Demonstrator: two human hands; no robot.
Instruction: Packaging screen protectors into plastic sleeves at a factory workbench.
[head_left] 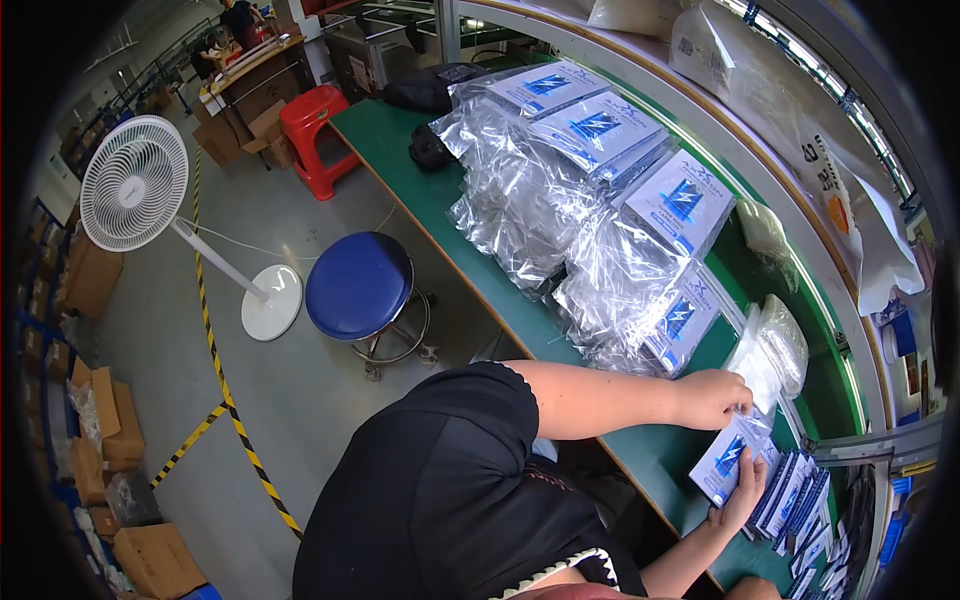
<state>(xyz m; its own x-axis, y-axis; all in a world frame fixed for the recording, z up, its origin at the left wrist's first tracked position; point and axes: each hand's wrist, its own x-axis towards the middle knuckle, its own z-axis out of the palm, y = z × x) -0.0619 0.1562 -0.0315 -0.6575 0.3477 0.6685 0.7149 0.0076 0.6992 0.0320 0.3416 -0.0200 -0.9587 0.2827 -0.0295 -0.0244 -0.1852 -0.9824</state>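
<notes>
My right hand (741, 492) grips a flat white box (722, 466) with a blue panel and a lightning mark, its thumb across the front. At the box's upper edge, my left hand (712, 399) is closed in a pinch on clear plastic bag film (752, 418). How far the film covers the box is hard to tell. Just beyond the left hand are stacks of clear bags (772, 345). Beside the right hand, similar flat boxes (797, 500) stand in tight rows. Bagged white-and-blue packs (680, 200) lie in overlapping piles farther left along the bench.
The green bench (400, 160) runs diagonally, with a shelf (640, 65) above its back edge. A blue round stool (360, 285), a red stool (312, 135) and a white fan (135, 185) stand on the floor. Cartons (155, 560) line the left; a person (240, 22) is far back.
</notes>
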